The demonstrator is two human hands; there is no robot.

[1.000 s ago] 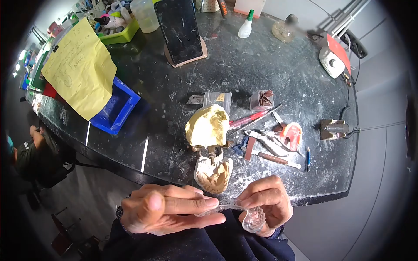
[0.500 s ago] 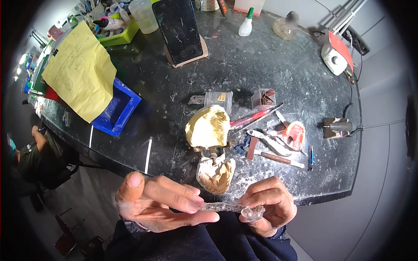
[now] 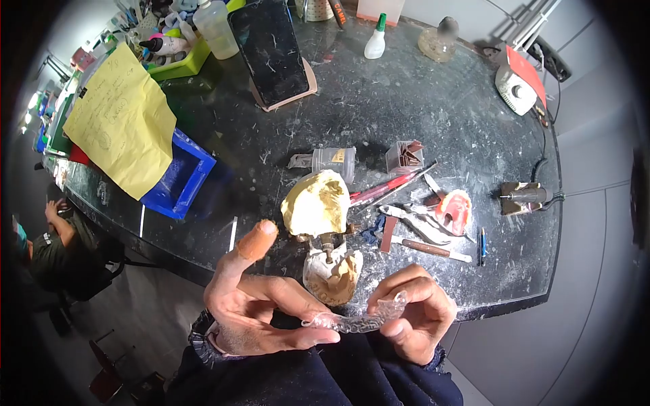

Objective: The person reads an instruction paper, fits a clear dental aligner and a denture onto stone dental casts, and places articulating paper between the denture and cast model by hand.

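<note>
A clear, tooth-shaped plastic tray (image 3: 355, 323) is held up in the air on the near side of the plaster model (image 3: 332, 274), which sits in a metal hinge frame and is the landmark here. The left hand (image 3: 261, 304) pinches one end of the tray between its thumb and a finger, while another finger, with a tan wrap at its tip, points upward. The right hand (image 3: 416, 314) pinches the other end between thumb and fingertips, the fingers curled. Just beyond the model, a pale yellow block (image 3: 315, 203) rests at the far end of the same frame. To the model's right lie silver pliers (image 3: 420, 224), a brown-handled knife (image 3: 426, 247) and a pink denture piece (image 3: 454, 211), with a blue pencil (image 3: 483, 246) farther right. Beyond the model and to its right, a red pen-like tool (image 3: 382, 189) lies near a clear box (image 3: 405, 157) holding brown strips. Well beyond the model, a phone (image 3: 269, 51) leans on a stand, and a green-capped bottle (image 3: 375, 44) stands to the phone's right. Left of the model, a yellow sheet (image 3: 125, 122) with handwriting partly covers a blue bin (image 3: 179, 177). Farther left, past the table edge, is another person (image 3: 57, 237).
</note>
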